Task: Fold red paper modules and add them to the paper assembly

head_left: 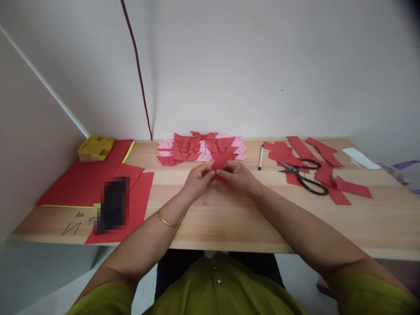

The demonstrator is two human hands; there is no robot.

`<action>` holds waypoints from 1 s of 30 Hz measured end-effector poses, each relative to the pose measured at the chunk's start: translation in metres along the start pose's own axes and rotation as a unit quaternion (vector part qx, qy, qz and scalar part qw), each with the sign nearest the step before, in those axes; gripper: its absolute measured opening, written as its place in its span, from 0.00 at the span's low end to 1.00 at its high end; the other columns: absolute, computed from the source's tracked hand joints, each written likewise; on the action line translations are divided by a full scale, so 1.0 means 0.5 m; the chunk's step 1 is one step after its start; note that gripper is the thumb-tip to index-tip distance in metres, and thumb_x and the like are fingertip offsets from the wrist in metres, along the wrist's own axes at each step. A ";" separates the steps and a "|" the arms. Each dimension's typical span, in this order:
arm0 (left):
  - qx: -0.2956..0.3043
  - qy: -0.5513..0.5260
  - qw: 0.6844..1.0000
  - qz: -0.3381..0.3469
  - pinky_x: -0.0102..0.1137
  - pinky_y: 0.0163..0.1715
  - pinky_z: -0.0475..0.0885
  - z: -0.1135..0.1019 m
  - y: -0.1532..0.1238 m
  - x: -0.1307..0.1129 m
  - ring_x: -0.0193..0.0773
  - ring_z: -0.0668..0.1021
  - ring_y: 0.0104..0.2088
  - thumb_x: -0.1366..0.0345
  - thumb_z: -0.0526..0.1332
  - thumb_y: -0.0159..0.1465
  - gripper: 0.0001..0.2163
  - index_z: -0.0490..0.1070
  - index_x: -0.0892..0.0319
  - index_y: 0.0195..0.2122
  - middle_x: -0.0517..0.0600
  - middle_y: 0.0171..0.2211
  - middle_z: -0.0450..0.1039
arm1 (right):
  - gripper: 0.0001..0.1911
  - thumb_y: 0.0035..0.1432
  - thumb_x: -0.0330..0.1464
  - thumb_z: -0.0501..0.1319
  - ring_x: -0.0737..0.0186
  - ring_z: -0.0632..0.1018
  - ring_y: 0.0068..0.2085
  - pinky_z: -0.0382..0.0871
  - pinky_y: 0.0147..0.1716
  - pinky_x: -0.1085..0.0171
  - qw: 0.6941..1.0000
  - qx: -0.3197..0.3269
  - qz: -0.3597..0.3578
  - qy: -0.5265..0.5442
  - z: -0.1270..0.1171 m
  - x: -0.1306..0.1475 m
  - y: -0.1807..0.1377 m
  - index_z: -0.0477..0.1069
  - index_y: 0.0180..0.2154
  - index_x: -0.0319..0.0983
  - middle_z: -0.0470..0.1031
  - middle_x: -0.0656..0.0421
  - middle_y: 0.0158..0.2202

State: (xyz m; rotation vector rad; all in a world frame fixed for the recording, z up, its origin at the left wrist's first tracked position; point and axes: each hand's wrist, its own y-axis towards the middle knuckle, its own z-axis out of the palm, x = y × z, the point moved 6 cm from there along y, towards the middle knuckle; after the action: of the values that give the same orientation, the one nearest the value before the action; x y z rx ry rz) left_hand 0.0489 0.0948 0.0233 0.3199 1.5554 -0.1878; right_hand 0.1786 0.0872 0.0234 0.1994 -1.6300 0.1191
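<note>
Between my two hands, over the middle of the table, is a small piece of red paper (pixel 220 162). My left hand (pixel 199 178) pinches its left side between thumb and fingers. On its right side my right hand (pixel 239 176) is closed in a similar pinch, the thumbs almost meeting. The fingers cover much of the paper, so its folds are hard to make out. Just behind my hands lie several folded red paper pieces (pixel 187 148) and pink paper pieces (pixel 205 153), packed in overlapping rows near the wall.
Black-handled scissors (pixel 298 171) lie among red paper strips (pixel 324 173) on the right, beside a white pen (pixel 260 157) and white paper (pixel 360 158). On the left are red sheets (pixel 75 183), a yellow packet (pixel 96 148) and a blurred dark object (pixel 113 203). A cable (pixel 138 65) hangs down the wall.
</note>
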 end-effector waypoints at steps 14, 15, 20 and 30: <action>-0.034 0.112 0.990 0.074 0.29 0.33 0.65 -0.011 -0.005 -0.018 0.33 0.70 0.29 0.64 0.59 0.58 0.06 0.69 0.61 0.27 0.46 0.26 0.69 | 0.13 0.48 0.38 0.63 0.67 0.72 0.27 0.63 0.27 0.67 1.000 0.018 0.022 0.007 0.016 0.003 -0.003 0.72 0.33 0.34 0.74 0.60 0.27; -0.048 0.116 0.989 0.075 0.29 0.33 0.65 -0.013 -0.005 -0.019 0.33 0.70 0.29 0.64 0.59 0.58 0.07 0.70 0.61 0.27 0.47 0.26 0.70 | 0.13 0.48 0.38 0.63 0.67 0.71 0.27 0.63 0.27 0.68 0.999 0.014 0.026 0.013 0.016 0.001 -0.003 0.72 0.33 0.34 0.74 0.60 0.27; -0.032 -0.015 0.999 0.010 0.28 0.34 0.66 -0.012 0.004 0.008 0.32 0.71 0.29 0.61 0.61 0.56 0.09 0.73 0.62 0.31 0.47 0.27 0.72 | 0.14 0.48 0.38 0.64 0.67 0.73 0.29 0.65 0.29 0.67 0.997 -0.013 0.049 0.055 0.014 -0.018 -0.003 0.72 0.35 0.35 0.75 0.58 0.30; -0.022 -0.040 0.999 -0.020 0.27 0.31 0.66 -0.009 0.001 0.011 0.30 0.71 0.26 0.63 0.64 0.53 0.07 0.72 0.62 0.26 0.46 0.24 0.72 | 0.16 0.49 0.39 0.66 0.64 0.74 0.37 0.68 0.38 0.65 0.999 0.003 -0.033 0.029 0.002 0.008 -0.002 0.72 0.39 0.39 0.74 0.58 0.37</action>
State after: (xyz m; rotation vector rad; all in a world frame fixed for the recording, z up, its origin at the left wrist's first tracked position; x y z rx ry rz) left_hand 0.0449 0.0974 0.0181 0.2442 1.4848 -0.1956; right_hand 0.1775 0.0856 0.0273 0.2517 -1.5636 0.0793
